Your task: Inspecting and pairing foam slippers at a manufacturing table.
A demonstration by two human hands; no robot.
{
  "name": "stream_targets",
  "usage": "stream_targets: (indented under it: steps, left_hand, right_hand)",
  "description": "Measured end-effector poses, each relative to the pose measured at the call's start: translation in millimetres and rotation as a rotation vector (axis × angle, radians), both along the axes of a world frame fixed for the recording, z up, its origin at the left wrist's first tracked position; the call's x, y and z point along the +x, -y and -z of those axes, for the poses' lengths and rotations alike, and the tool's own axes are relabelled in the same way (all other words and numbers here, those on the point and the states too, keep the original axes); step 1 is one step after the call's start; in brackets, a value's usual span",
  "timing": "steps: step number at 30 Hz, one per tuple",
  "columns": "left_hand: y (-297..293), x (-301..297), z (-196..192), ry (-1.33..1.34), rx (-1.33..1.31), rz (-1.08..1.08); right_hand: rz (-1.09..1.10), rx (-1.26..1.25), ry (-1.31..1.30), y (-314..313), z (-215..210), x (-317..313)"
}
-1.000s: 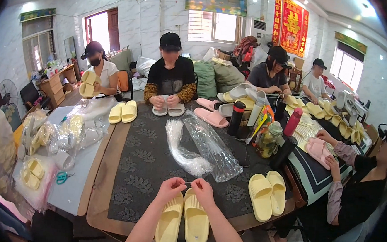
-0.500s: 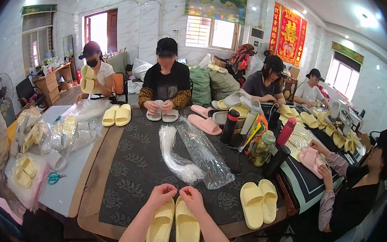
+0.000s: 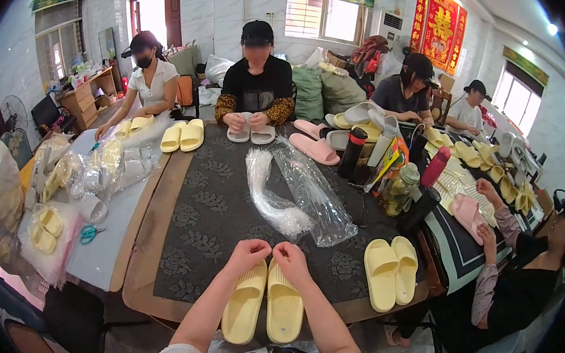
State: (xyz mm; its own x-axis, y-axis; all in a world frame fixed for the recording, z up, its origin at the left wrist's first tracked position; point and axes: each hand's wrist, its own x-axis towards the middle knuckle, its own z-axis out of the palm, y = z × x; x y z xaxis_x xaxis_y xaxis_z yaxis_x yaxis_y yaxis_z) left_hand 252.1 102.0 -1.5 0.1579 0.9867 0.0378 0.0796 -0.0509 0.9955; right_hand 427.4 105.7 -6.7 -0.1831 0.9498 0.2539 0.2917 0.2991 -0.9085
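A pair of pale yellow slippers (image 3: 243, 309) lies side by side at the table's near edge, toes pointing away from me. Over the left slipper's toe end, my left hand (image 3: 250, 253) is closed in a pinch. My right hand (image 3: 291, 261) makes a similar pinch above the other slipper, a small gap between the two hands. Whatever the fingertips hold is too small to make out. Beyond my hands lies a bundle of thin, whitish plastic strands (image 3: 269, 199), with a long clear plastic bag (image 3: 317, 202) beside it.
Another yellow pair (image 3: 389, 274) rests to my right. Bottles (image 3: 352, 153) and a glass jar (image 3: 401, 191) stand beyond it. Bagged slippers (image 3: 46, 227) and teal scissors (image 3: 90, 234) lie on the left table. Several co-workers (image 3: 257, 81) sit around, handling slippers.
My fingertips have drawn slightly apart. The co-worker at the far left has lowered the yellow slippers to the table and reaches forward. The whole view has shifted a little.
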Motion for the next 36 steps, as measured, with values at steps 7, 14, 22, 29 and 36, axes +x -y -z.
stream_targets:
  steps: [7,14,22,29,36]
  left_hand:
    - [-2.0,0.8,-1.4,-0.045,-0.027,0.007]
    - [1.2,-3.8,2.1,-0.024,-0.058,0.046]
    - [7.1,-2.6,3.8,0.101,-0.072,0.049]
    - [0.5,-1.4,-5.2,0.111,-0.093,0.066]
    - [-3.3,-4.0,0.8,0.158,-0.172,0.073]
  right_hand:
    - [-0.018,-0.052,-0.027,0.0,5.8,0.6]
    - [-0.061,-0.06,-0.041,4.9,4.6,-2.0]
    - [-0.027,-0.121,-0.121,10.9,-4.9,-4.2]
    - [-0.022,-0.107,-0.158,-0.7,2.8,-1.7]
    - [-0.065,-0.139,-0.228,1.1,0.9,0.1]
